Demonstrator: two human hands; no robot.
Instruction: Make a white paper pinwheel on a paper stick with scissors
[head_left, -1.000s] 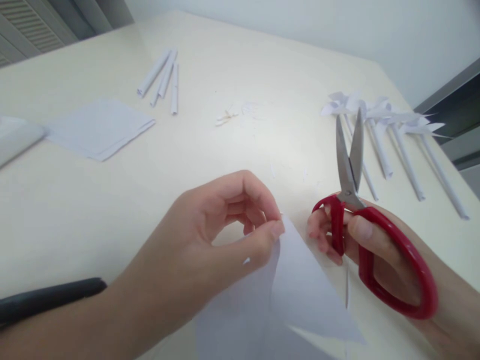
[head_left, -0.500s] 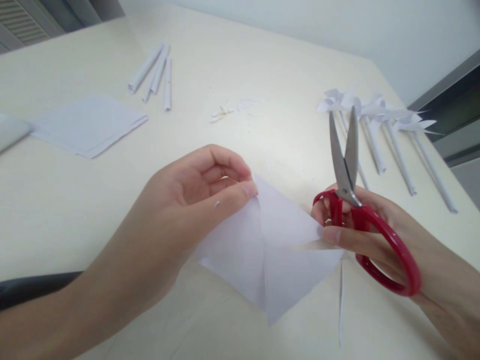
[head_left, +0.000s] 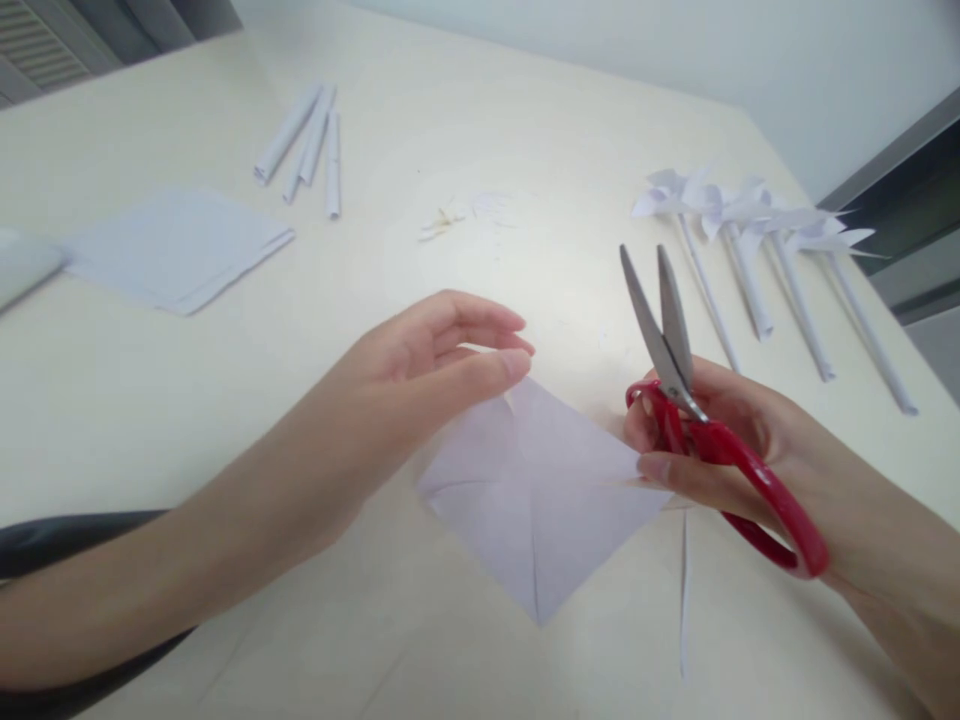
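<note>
A white paper square [head_left: 570, 520] with slits running in from its corners lies between my hands, one corner pointing toward me. At its far corner, the thumb and fingertips of my left hand [head_left: 431, 370] come together over the paper; the corner's tip is partly hidden behind the thumb. My right hand [head_left: 750, 440] pinches the right corner between thumb and finger. Red-handled scissors [head_left: 673, 390] also rest in that hand, blades slightly apart and pointing up and away. A thin paper strip [head_left: 684, 600] is below the right corner.
Several rolled paper sticks [head_left: 334, 165] lie at the back left, near stacked paper sheets [head_left: 180, 250]. Small scraps [head_left: 442, 222] sit at the middle back. Several paper pinwheels [head_left: 739, 215] on sticks lie at the right. A black curved object is under my left forearm.
My left hand has shifted right along the paper's top edge. The paper has turned slightly and its sections lie flatter. The scissors have tilted left and dropped a little.
</note>
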